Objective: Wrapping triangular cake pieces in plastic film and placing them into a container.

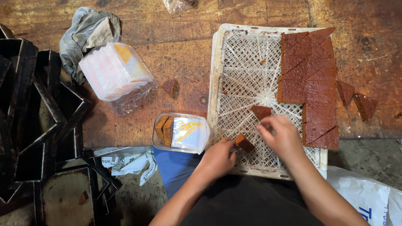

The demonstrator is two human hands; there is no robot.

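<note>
My left hand (217, 158) holds a small brown cake piece (244, 142) over the near edge of a white lattice tray (243, 62). My right hand (281, 136) reaches down onto the tray, its fingertips at another triangular cake piece (261, 111). A block of cut brown cake triangles (312, 83) fills the tray's right side. To the left of the tray sits a clear plastic container (188, 134) with two cake pieces (164, 129) standing in its left end.
A stack of clear plastic containers in a bag (115, 73) lies on the wooden table beside a grey rag (86, 31). Loose cake pieces (360, 102) lie right of the tray, one (170, 87) left. Black metal baking tins (37, 125) pile at the left.
</note>
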